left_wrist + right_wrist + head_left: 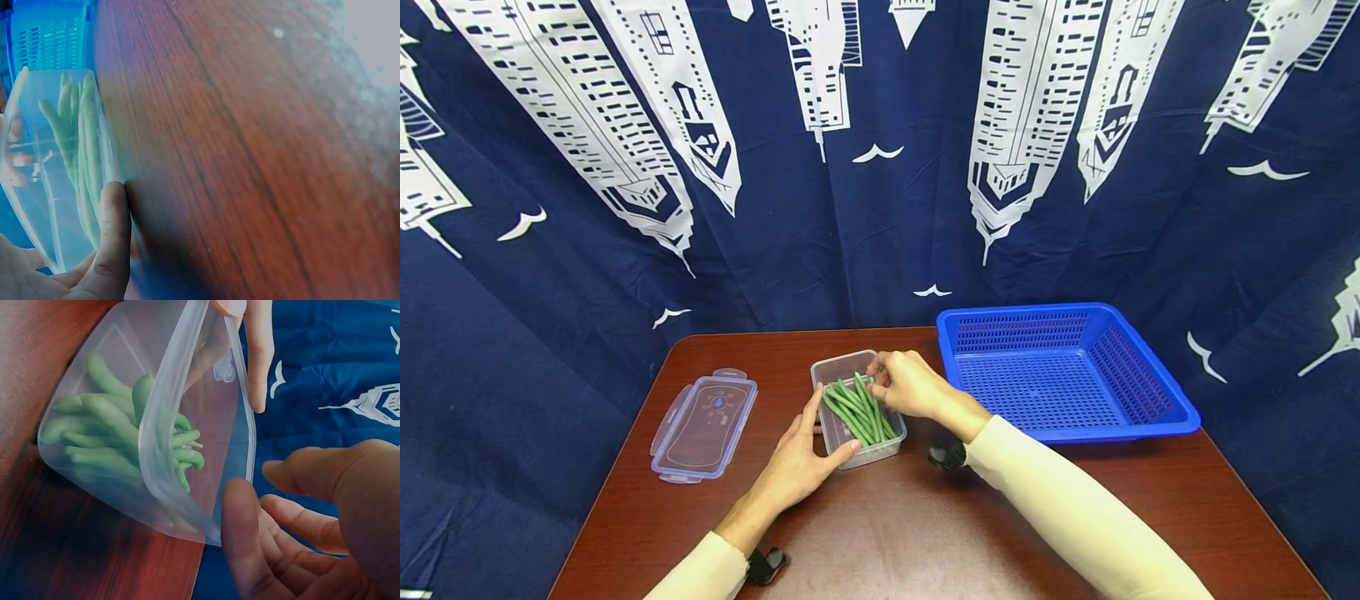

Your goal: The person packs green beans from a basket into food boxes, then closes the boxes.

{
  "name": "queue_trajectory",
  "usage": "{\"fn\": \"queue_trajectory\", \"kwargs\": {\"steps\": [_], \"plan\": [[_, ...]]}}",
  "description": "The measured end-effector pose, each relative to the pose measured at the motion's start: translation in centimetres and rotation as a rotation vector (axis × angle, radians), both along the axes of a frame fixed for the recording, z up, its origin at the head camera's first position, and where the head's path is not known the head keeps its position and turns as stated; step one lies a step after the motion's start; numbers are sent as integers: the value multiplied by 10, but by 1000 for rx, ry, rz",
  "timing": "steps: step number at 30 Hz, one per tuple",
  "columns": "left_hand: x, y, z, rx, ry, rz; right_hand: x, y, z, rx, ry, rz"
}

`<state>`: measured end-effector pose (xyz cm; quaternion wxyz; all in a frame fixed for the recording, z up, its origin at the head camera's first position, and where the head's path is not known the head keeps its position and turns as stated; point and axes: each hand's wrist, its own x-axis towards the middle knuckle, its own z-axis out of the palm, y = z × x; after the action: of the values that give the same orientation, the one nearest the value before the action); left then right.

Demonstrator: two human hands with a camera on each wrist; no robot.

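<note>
A clear plastic food container [880, 452] stands on the table with several green beans [857, 408] lying lengthwise inside. My left hand [797, 467] holds it at its left side, the thumb [114, 219] along the near wall and the fingers spread toward the far left corner. Over the right rim hovers my right hand [913, 383], fingers loosely bent. In the right wrist view, a gap shows between its thumb [300, 472] and forefinger, with nothing held there. Beans show through the container's clear wall in that view.
On the left of the brown table [865, 533] lies a clear lid [703, 429] with a blue-purple seal and side clips. A blue perforated basket [1037, 396] stands at the right back. A dark blue printed curtain [850, 233] hangs behind the table.
</note>
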<state>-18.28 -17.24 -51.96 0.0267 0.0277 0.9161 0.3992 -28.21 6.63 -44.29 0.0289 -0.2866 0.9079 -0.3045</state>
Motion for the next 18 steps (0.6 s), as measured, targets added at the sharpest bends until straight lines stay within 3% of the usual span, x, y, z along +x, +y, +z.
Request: {"fn": "queue_trajectory", "kwargs": {"steps": [4,12,18], "plan": [[-1,0,1,-5,-2,-2,8,8,0,64,70,29],[-3,-3,5,11,-24,-35,27,23,-9,102,2,88],[-5,-12,6,51,-29,-78,35,25,-14,88,14,111]]}}
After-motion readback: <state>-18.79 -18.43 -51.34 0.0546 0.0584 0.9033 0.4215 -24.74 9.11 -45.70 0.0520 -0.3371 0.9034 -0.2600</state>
